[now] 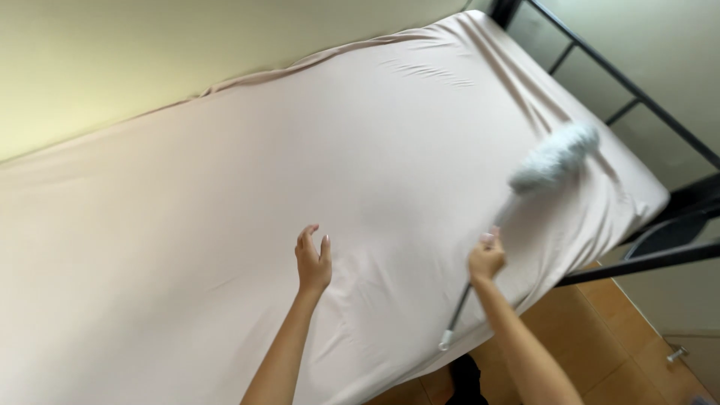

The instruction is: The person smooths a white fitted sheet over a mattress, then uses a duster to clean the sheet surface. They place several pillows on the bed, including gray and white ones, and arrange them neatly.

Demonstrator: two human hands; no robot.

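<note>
A head-worn camera looks down at a bed (pixel 225 195) covered by a smooth, pale pink fitted sheet that fills most of the frame, running from lower left to upper right. The right hand (pixel 487 257), lower right of centre, is closed around the thin dark handle of a duster (pixel 555 159). The duster's long axis slants from lower left to upper right: the butt end of the handle sticks out below the hand near the mattress edge, and the fluffy white head lies up and to the right of the hand, over the sheet near the bed's far right corner. The head looks blurred, and whether it touches the sheet cannot be told. The left hand (pixel 313 260), just left of centre, holds nothing; its fingers are loosely curled and open, hovering over or lightly on the sheet, well apart from the duster, so the right hand is clearly the nearer one. A dark metal bed frame (pixel 645 97) crosses the upper right and right edge. A yellowish wall (pixel 150 52) fills the upper left. Orange-brown floor (pixel 600 337) shows at lower right, with a small object there too small to make out. Both forearms are cut off at the bottom edge.
</note>
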